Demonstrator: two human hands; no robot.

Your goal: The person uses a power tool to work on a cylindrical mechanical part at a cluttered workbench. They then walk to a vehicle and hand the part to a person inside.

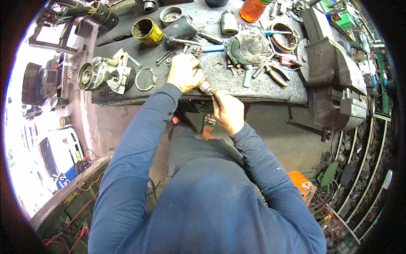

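At the bench's near edge, my left hand [185, 73] is closed around one end of a short cylindrical metal part [204, 87]. My right hand [229, 112] pinches the darker, thinner end of the same part from the near right. What lies inside the left fist is hidden. Just beyond my hands lie a blue-handled tool [212, 48] and a long bolt [168, 55]. A metal clamp ring [146, 79] rests left of my left hand, beside a cast metal housing [111, 73].
A heavy bench vise [334, 80] stands at the right end of the dark workbench [279, 94]. Yellow-black pliers [277, 75], a dusty rag [251, 47], a copper-wound ring [284, 37] and a yellow can [147, 32] crowd the top. An orange box [301, 186] sits low at right.
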